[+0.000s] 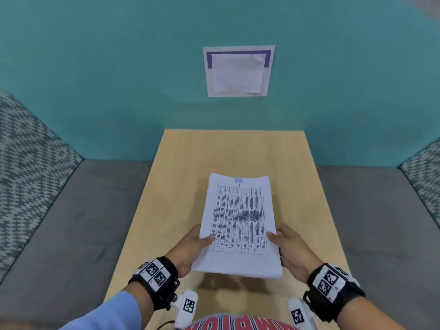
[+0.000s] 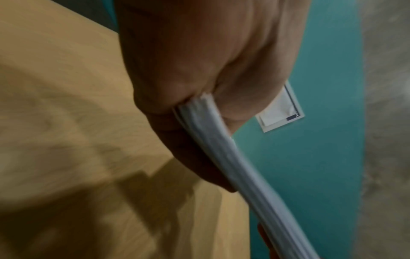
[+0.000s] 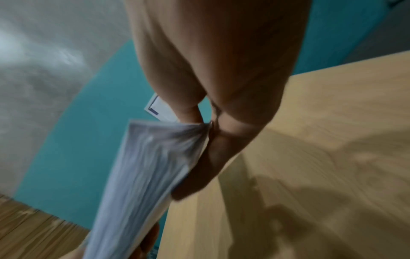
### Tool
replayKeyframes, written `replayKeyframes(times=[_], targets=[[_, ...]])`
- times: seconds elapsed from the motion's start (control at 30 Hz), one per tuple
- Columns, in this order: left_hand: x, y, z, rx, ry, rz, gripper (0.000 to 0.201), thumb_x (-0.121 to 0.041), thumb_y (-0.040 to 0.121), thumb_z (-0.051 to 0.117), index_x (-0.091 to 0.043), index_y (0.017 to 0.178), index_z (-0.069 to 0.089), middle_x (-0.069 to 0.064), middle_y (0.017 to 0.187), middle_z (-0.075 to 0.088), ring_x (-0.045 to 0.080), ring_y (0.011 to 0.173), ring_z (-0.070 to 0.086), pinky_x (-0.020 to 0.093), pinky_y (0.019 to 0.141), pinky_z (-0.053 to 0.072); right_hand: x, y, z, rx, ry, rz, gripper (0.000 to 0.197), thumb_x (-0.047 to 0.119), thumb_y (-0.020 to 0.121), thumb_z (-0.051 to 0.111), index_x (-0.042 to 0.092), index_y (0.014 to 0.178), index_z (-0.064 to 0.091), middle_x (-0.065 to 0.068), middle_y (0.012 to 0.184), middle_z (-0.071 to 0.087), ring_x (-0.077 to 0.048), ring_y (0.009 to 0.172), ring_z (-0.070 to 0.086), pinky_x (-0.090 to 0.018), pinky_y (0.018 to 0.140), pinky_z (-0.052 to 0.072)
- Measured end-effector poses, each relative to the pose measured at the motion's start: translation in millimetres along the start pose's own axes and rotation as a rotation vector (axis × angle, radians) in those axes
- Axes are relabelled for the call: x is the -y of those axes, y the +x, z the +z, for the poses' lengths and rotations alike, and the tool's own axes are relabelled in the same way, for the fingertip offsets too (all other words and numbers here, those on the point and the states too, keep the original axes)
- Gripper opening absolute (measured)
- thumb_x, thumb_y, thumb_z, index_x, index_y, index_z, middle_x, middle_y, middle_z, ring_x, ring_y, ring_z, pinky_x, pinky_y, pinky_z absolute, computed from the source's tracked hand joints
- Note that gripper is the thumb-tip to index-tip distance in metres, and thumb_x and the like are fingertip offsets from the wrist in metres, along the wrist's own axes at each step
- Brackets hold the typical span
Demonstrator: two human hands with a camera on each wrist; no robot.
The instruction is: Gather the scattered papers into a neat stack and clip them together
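Observation:
A thick stack of white papers (image 1: pixel 238 225), its top sheet printed with a table, is held above the wooden table (image 1: pixel 181 167). A pale blue binder clip (image 1: pixel 238 181) sits on the stack's far edge. My left hand (image 1: pixel 194 244) grips the stack's near left side, thumb on top. My right hand (image 1: pixel 287 246) grips its near right side, thumb on top too. The left wrist view shows the stack's edge (image 2: pixel 224 154) pinched between thumb and fingers. In the right wrist view the stack's edge (image 3: pixel 150 157) is blurred, pinched the same way.
Grey upholstered benches (image 1: pixel 78 229) run along both sides of the narrow table. A teal wall (image 1: pixel 119 79) stands behind it, with a white and purple paper notice (image 1: pixel 238 71) fixed to it. The stack casts a shadow on the table near my body.

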State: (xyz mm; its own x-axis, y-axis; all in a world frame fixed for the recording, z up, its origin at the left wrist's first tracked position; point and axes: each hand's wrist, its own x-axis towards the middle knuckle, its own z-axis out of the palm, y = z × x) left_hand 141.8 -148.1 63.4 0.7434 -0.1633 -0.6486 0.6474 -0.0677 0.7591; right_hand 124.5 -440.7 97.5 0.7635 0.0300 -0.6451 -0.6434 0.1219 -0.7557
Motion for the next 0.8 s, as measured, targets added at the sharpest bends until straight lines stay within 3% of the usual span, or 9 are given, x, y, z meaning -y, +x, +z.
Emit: replayKeyframes(times=[0.1, 0.23, 0.27, 0.33, 0.43, 0.5, 0.6, 0.73, 0.8], targets=[[16, 20, -3, -0.028, 0.04, -0.072, 0.031, -0.018, 0.109, 0.059, -0.025, 0.14, 0.056, 0.0, 0.141, 0.072, 0.028, 0.13, 0.067, 0.057, 0.114, 0.051, -18, 7, -2, 0.117, -0.039, 0.161, 0.027, 0.003, 0.105, 0.054, 0.021, 0.125, 0.057, -0.009, 0.122, 0.077, -0.03, 0.102, 0.076, -0.048, 0.079, 0.064], [27, 46, -2, -0.035, 0.093, -0.133, 0.034, -0.016, 0.11, 0.057, -0.019, 0.144, 0.052, 0.004, 0.144, 0.068, 0.031, 0.134, 0.063, 0.057, 0.117, 0.048, -39, 36, -3, -0.01, -0.197, 0.139, 0.028, 0.0, 0.101, 0.058, 0.016, 0.124, 0.055, -0.012, 0.124, 0.073, -0.03, 0.097, 0.075, -0.043, 0.064, 0.064], [29, 54, -1, -0.039, 0.1, -0.143, 0.036, -0.016, 0.11, 0.057, -0.018, 0.145, 0.051, 0.005, 0.146, 0.066, 0.032, 0.136, 0.061, 0.057, 0.119, 0.046, -43, 45, -1, -0.061, -0.239, 0.116, 0.026, 0.001, 0.1, 0.059, 0.016, 0.121, 0.055, -0.014, 0.122, 0.073, -0.031, 0.097, 0.075, -0.045, 0.067, 0.065], [33, 72, -6, -0.048, 0.111, -0.16, 0.039, -0.018, 0.11, 0.058, -0.016, 0.147, 0.049, 0.005, 0.148, 0.064, 0.032, 0.137, 0.059, 0.055, 0.121, 0.045, -52, 63, 3, -0.126, -0.339, 0.065, 0.022, 0.005, 0.099, 0.061, 0.019, 0.115, 0.056, -0.013, 0.119, 0.075, -0.031, 0.098, 0.076, -0.051, 0.083, 0.064], [29, 92, -9, -0.064, 0.116, -0.179, 0.042, -0.019, 0.109, 0.06, -0.011, 0.148, 0.047, 0.01, 0.146, 0.065, 0.034, 0.131, 0.064, 0.055, 0.117, 0.049, -58, 84, 11, -0.145, -0.509, 0.02, 0.026, 0.01, 0.1, 0.057, 0.018, 0.124, 0.051, -0.009, 0.122, 0.073, -0.025, 0.105, 0.072, -0.045, 0.096, 0.059], [20, 102, -10, -0.069, 0.112, -0.185, 0.035, -0.012, 0.11, 0.056, -0.011, 0.144, 0.047, 0.015, 0.141, 0.065, 0.039, 0.13, 0.065, 0.055, 0.113, 0.052, -52, 93, 12, -0.158, -0.563, 0.014, 0.031, 0.01, 0.102, 0.054, 0.016, 0.132, 0.048, -0.009, 0.126, 0.069, -0.025, 0.109, 0.068, -0.037, 0.094, 0.056], [12, 117, -19, -0.099, 0.178, -0.209, 0.037, -0.008, 0.11, 0.051, -0.023, 0.144, 0.045, 0.018, 0.137, 0.068, 0.041, 0.126, 0.067, 0.056, 0.107, 0.056, -43, 111, 12, -0.136, -0.575, 0.013, 0.036, 0.011, 0.103, 0.055, 0.014, 0.138, 0.044, -0.011, 0.131, 0.067, -0.024, 0.105, 0.065, -0.033, 0.084, 0.053], [21, 141, -35, -0.115, 0.212, -0.235, 0.052, -0.014, 0.105, 0.056, -0.025, 0.155, 0.043, 0.019, 0.143, 0.066, 0.041, 0.126, 0.067, 0.058, 0.108, 0.056, -32, 129, 11, -0.069, -0.701, 0.091, 0.044, 0.019, 0.104, 0.056, 0.014, 0.144, 0.04, -0.007, 0.123, 0.065, -0.028, 0.1, 0.065, -0.026, 0.061, 0.054], [17, 141, -36, -0.121, 0.227, -0.218, 0.057, -0.014, 0.106, 0.058, -0.018, 0.159, 0.037, 0.02, 0.146, 0.062, 0.039, 0.122, 0.067, 0.051, 0.103, 0.059, -28, 134, 4, -0.076, -0.873, 0.082, 0.055, 0.028, 0.102, 0.059, 0.012, 0.15, 0.036, -0.011, 0.131, 0.065, -0.029, 0.111, 0.067, -0.03, 0.078, 0.055]])
